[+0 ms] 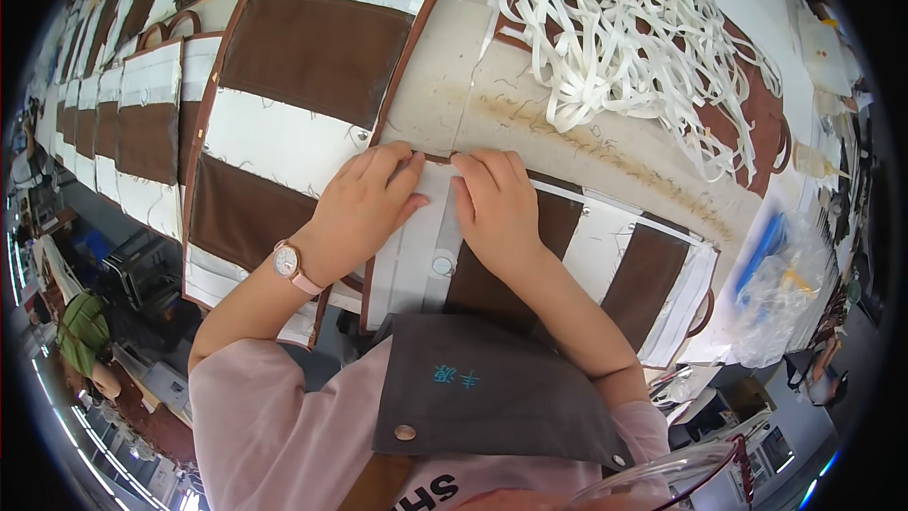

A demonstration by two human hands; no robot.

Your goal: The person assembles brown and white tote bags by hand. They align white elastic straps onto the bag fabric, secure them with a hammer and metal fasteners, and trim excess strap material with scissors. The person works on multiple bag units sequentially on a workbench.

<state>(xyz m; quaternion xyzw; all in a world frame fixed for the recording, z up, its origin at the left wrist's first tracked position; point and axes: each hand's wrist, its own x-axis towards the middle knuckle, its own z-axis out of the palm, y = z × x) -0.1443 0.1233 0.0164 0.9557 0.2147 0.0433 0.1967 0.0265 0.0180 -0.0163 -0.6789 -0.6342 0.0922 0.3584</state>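
A bag panel [605, 244] with brown and white stripes lies crosswise on the table in front of me. My left hand [367, 203] and my right hand [497, 213] meet its far edge side by side, fingers bent over the dark binding near the corner. Between them stretches a pale band with a round white magnetic snap [443, 266]. The thumbs rest on the near side of the edge, and the fingertips partly hide what they pinch. Loose threads stick out of the white stripes. A brown handle loop [703, 314] shows at the panel's right end.
Another striped bag panel [312, 57] lies to the left, partly under my left forearm. Further left, several similar panels [148, 142] overlap. A heap of white tape strips [615, 47] covers brown pieces at the far right. Clear plastic bags [777, 308] lie at the right edge.
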